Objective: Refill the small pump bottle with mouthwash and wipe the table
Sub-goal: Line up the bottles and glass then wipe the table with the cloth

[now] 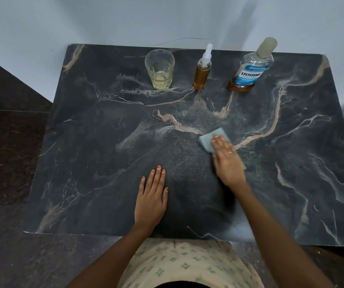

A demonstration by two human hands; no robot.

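Closest to the near edge of the tabletop (104,163), the person's left hand (152,196) lies flat, palm down, fingers together and gripping nothing; it looks like a brace, taking some weight while the other arm reaches out. Beyond it and toward the right, the right hand (226,161) presses a folded pale blue cloth (207,140) onto the dark marbled surface near its middle, fingers spread flat over the cloth so that only its far and left corners show. That flat pressing hold suits wiping rather than lifting. Along the far edge three things stand upright in a row, well apart from the hands, probably set back there to leave the middle free for the cloth. Toward the far left is a drinking glass (160,69) with a little pale liquid in the bottom. In the middle stands the small pump bottle (203,69), its white pump head fitted and amber liquid filling most of it, so I judge the refill done. Toward the far right corner is the mouthwash bottle (250,69), capped, with only a shallow amber layer left. Wiping seems the step in hand.
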